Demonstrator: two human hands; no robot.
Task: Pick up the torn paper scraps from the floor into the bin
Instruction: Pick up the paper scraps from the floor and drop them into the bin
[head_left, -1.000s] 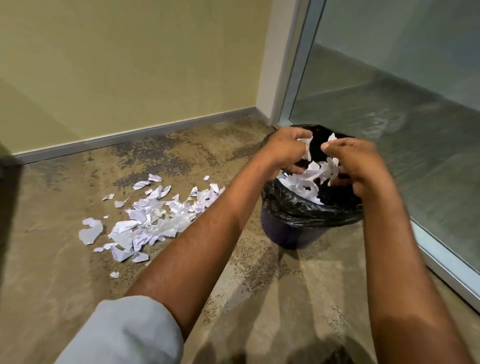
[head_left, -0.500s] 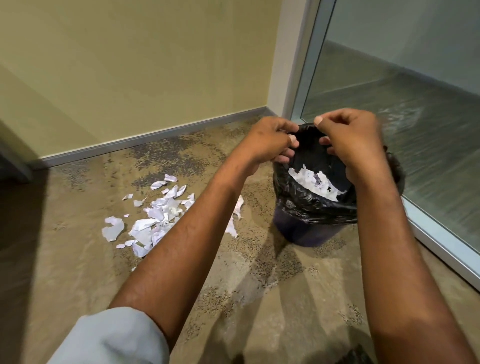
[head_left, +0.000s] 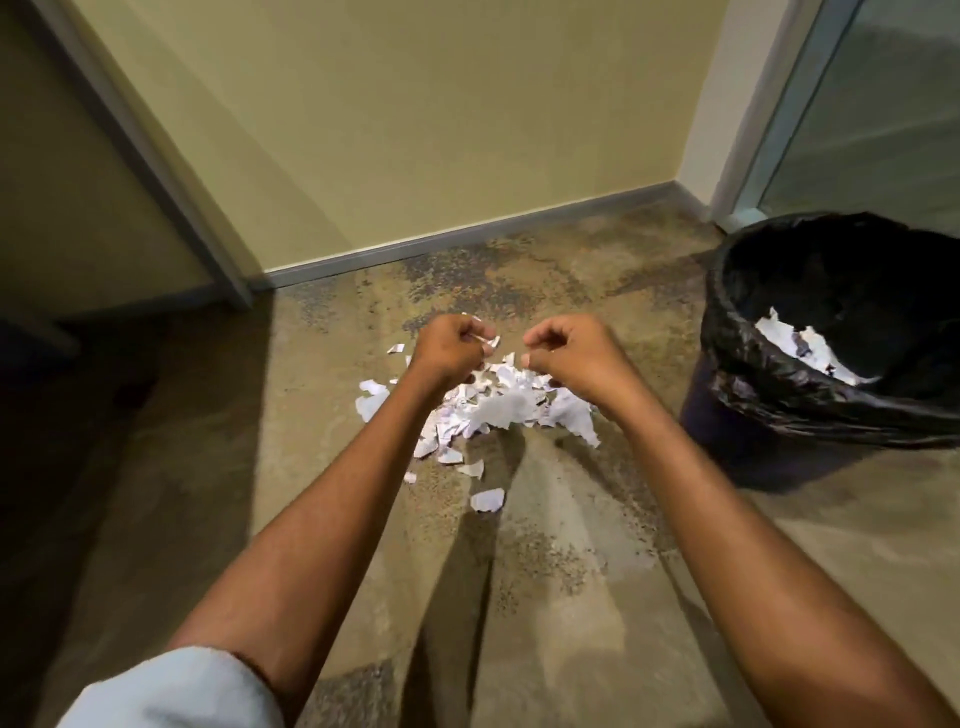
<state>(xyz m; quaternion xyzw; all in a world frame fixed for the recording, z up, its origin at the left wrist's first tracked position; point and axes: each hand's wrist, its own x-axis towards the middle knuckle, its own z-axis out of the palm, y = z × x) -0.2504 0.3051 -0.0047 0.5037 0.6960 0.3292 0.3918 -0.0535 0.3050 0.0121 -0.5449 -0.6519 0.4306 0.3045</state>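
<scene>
Swinging left from the black-lined round bin (head_left: 779, 400), left hand (head_left: 449, 353) and right hand (head_left: 571, 353) reach remaining white paper scraps (head_left: 501, 408). Fingers curled; right empty, left unclear.

White torn paper scraps (head_left: 498, 410) lie in a loose, overlapping heap on the floor (head_left: 545, 571), ragged-edged and of mixed sizes. A few strays sit apart at the near side, one curled piece (head_left: 487, 500) nearest. A small scrap (head_left: 491, 341) shows right at the curled fingers of the left hand (head_left: 449, 348); whether it is held cannot be told. The bin (head_left: 727, 447), dark and round, stands upright just right of the heap, lined with a crinkled black bag (head_left: 753, 384). More white scraps (head_left: 800, 345) lie inside it.
</scene>
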